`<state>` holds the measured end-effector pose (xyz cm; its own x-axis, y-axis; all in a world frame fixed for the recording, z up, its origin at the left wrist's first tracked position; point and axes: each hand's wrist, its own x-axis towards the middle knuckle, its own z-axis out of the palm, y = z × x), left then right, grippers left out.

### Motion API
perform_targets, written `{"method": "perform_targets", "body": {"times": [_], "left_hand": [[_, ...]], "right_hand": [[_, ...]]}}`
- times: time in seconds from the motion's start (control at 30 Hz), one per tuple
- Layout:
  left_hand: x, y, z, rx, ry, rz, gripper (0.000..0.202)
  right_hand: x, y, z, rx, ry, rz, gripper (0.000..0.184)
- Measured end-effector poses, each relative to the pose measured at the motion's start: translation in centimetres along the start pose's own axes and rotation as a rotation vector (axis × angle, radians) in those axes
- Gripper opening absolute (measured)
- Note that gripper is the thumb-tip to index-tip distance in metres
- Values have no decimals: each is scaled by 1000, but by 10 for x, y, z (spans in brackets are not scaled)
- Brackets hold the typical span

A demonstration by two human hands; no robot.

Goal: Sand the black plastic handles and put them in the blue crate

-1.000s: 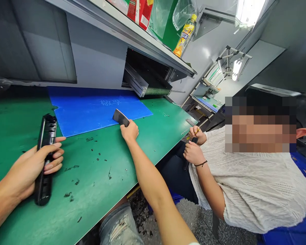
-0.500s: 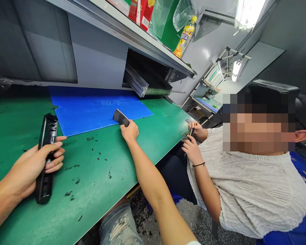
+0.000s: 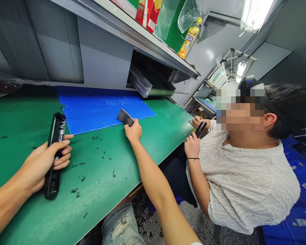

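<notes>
My left hand [image 3: 44, 162] is closed around a long black plastic part [image 3: 58, 126], held at a slant over the green tabletop [image 3: 96, 197]. The part's upper end is open, with ridges inside; my fingers hide its middle. Farther off, my right hand [image 3: 134, 131] grips a flat, dark, blade-like piece [image 3: 125, 117] by its near end. That piece is over the front edge of a blue sheet [image 3: 91, 114] with pale handwritten marks. Whether it touches the sheet I cannot tell.
Small black scraps [image 3: 75, 191] litter the tabletop. A conveyor [image 3: 153, 89] comes out of an opening at the back, below a shelf holding a yellow-capped bottle [image 3: 190, 38]. At the right sits a co-worker in a white top [image 3: 247, 183], holding a black part [image 3: 201, 129].
The scene has shifted slightly to the right in view. My hands keep their grips. The co-worker's head has turned left, and the black part in their hands shows more fully.
</notes>
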<state>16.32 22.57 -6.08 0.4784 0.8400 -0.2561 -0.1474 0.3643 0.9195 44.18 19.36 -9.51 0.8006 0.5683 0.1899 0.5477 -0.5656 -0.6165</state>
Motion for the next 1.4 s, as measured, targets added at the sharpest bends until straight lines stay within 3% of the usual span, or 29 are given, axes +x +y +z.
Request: {"method": "perform_targets", "body": {"times": [0.63, 0.9, 1.13, 1.4], "left_hand": [[14, -15, -13, -52, -36, 25, 22], [14, -14, -13, -29, -25, 21, 29], [3, -3, -1, -18, 8, 4, 31], [2, 1, -2, -47, -4, -33, 44]], "right_hand": [[-4, -2, 0, -6, 33, -59, 31], [-6, -5, -1, 9, 38, -165, 27], [-6, -8, -1, 73, 15, -300, 31], [-5, -8, 2, 66, -1, -301, 31]]}}
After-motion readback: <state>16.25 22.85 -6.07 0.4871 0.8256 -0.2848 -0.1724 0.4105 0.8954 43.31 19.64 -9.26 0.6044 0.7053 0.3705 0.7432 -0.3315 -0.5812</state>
